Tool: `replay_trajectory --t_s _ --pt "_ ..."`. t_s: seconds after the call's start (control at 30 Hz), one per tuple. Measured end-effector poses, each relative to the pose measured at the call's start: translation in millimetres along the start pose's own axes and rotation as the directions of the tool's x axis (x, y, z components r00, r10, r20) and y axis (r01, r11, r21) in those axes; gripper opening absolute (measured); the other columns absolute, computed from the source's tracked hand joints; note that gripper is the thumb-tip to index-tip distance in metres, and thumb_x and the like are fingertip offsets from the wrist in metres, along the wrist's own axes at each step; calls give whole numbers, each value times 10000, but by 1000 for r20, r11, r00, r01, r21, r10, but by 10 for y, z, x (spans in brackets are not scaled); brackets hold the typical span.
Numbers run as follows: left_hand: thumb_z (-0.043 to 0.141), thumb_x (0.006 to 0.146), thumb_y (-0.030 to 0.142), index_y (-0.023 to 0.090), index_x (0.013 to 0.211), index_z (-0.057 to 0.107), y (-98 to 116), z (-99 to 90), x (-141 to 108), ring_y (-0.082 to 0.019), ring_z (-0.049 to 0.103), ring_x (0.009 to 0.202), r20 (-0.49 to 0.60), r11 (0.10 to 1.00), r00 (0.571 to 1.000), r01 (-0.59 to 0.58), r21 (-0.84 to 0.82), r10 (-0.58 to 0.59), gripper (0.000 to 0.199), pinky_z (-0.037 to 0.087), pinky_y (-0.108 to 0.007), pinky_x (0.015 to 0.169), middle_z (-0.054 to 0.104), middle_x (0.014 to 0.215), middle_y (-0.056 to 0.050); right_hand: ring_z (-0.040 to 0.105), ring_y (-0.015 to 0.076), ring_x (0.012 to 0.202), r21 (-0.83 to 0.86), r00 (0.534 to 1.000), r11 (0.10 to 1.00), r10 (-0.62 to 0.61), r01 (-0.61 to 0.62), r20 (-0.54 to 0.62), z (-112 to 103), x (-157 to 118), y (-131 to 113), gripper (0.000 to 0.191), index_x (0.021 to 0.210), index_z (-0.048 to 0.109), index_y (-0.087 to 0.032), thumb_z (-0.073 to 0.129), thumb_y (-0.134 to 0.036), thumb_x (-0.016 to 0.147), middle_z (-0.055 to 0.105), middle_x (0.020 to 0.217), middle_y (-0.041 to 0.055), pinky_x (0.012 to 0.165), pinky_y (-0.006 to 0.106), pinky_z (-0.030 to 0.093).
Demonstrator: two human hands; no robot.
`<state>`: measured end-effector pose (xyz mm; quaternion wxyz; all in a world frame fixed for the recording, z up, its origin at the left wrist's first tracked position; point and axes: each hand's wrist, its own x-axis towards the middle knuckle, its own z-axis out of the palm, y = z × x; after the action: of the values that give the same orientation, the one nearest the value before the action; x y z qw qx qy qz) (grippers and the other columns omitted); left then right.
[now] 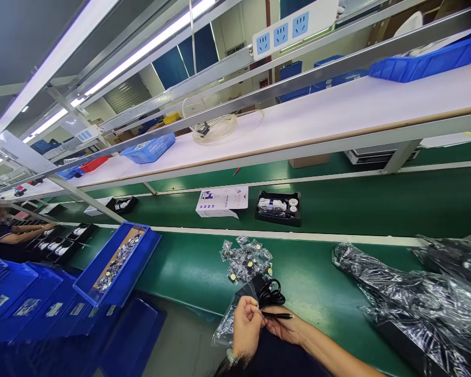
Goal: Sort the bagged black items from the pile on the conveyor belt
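My left hand [246,322] is closed in a pinch at the mouth of a clear plastic bag [226,325], which hangs to its left over the table's front edge. Right beside it, my right hand [284,325] is closed around part of a coiled black cable [272,293]. A straight black end of that cable [278,315] sticks out to the right, and its coil lies just beyond my fingers. What sits between the fingertips is partly hidden. Just past the cable, a pile of small bagged parts with pale round discs [248,260] rests on the green table [314,277].
Large clear-wrapped bundles [416,298] lie at right. A blue bin [141,262] with bagged parts stands at left. Beyond the rail are a white box [222,201] and a black tray [278,220] holding white parts. A co-worker [3,235] is at far left. A shelf [298,115] runs overhead.
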<state>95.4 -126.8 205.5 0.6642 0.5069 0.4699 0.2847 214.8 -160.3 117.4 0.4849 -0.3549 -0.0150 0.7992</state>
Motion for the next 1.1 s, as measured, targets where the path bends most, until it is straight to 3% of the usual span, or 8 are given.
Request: replay_trajectory --t_s 0.13,0.23,0.3,0.4,0.7,0.87,1.0,1.1 --pt "584 743 368 149 1012 409 -65 -91 47 -82 384 455 -106 999 994 32 -32 -35 389 334 -225 531 443 464 113 456 72 527 -339 960 910 -273 237 -61 83 -110 -201 340 686 572 -159 801 -396 602 504 574 -47 506 193 360" --pt "554 729 339 132 915 480 -153 -180 135 -73 360 439 -159 997 986 50 -60 -59 289 297 -218 502 417 447 104 385 107 573 -636 879 657 -470 406 75 140 -224 -420 383 649 525 -175 705 -513 669 438 578 -42 566 253 315" --pt "545 686 291 137 793 510 -216 -229 200 -73 372 437 -210 999 977 18 -48 -28 191 292 -218 485 408 458 92 382 126 624 -744 825 503 -553 440 115 163 -284 -551 369 667 526 -175 617 -526 737 439 613 -28 617 272 311" --pt "574 686 318 146 760 531 -275 -261 276 -97 427 433 -281 1000 960 -18 -22 11 192 315 -229 476 412 454 86 389 141 649 -800 786 429 -612 419 84 178 -328 -676 334 685 523 -179 562 -501 762 447 635 -18 638 282 304" --pt "618 752 651 151 834 545 -47 -139 249 -98 452 482 -323 982 934 -180 -61 151 512 397 -241 555 423 490 86 378 134 626 -766 766 478 -643 429 28 277 -408 -828 354 678 526 -187 602 -529 729 437 629 -17 602 276 303" --pt "598 814 585 167 881 489 98 -59 188 -100 507 540 -274 961 947 -218 -171 166 437 416 -233 613 453 494 91 487 173 823 -724 725 472 -686 503 57 276 -450 -831 382 844 558 -204 612 -576 776 535 852 30 688 279 402" --pt "589 834 558 183 889 447 193 48 202 -89 483 538 -236 939 954 -241 -246 183 405 413 -230 618 467 518 95 439 244 1254 -611 853 671 -522 420 13 86 -408 -578 738 1316 416 -249 661 -628 732 444 1377 119 1018 380 394" --pt "558 863 533 191 886 432 259 104 181 -108 528 608 -246 935 952 -246 -255 183 365 430 -248 672 484 552 82 347 255 1374 -505 927 796 -375 334 21 -84 -308 -255 945 1450 245 -235 656 -664 716 337 1492 153 1136 416 294"
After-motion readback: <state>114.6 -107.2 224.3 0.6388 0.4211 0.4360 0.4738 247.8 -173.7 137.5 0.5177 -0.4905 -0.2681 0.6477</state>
